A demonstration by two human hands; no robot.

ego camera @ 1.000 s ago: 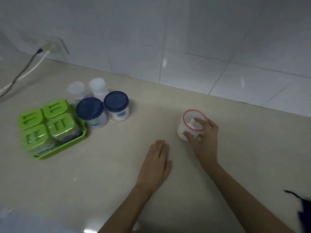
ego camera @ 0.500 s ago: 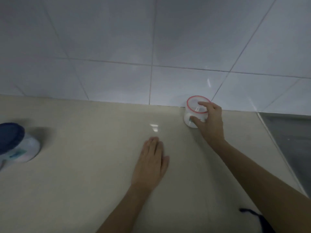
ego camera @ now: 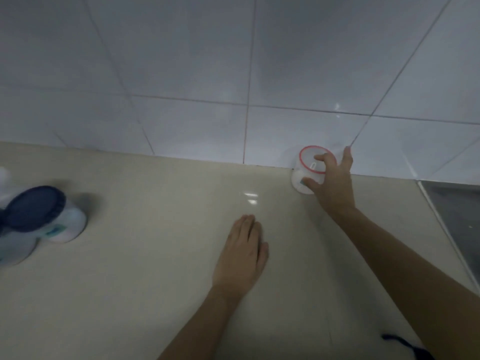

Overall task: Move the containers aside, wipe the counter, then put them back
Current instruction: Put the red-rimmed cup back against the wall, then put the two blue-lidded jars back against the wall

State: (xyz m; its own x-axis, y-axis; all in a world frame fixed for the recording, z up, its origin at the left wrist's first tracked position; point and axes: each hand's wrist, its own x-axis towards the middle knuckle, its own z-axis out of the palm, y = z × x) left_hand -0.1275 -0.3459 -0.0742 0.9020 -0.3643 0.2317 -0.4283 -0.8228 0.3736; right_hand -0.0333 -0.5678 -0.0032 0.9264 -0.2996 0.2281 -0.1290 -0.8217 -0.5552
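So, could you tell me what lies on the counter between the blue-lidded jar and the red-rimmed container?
Only the left hand, resting flat on the counter; the head view shows nothing else between the blue-lidded jar and the red-rimmed container.

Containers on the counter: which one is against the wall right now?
The red-rimmed container, gripped by the right hand at the tiled wall. The blue-lidded container stands far left, away from it.
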